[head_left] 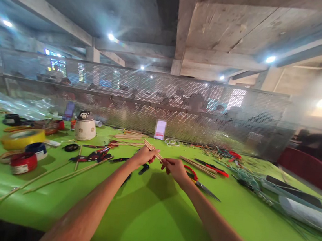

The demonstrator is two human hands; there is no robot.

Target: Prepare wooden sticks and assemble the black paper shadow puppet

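Observation:
Near the middle of the green table [147, 221], my left hand [146, 156] is closed around a small bundle of thin wooden sticks [148, 144]. My right hand [176, 169] pinches the near end of the same sticks, fingers curled together. The bundle slants from upper left to lower right, raised over the table, with a shadow below. Beside my right hand lie scissors with red and yellow handles [192, 174] and a pile of wooden sticks [198, 166]. Left of my left hand are dark pliers [100, 154] and several long sticks [64, 179].
Rolls of yellow tape [23, 139], red tape [23, 163] and blue tape [36, 150] stand at left, near a cream container [85, 129]. A propped phone [160, 129] faces me before a perforated metal screen [150, 111]. At right are a paper roll [308, 215] and green wires [248, 177].

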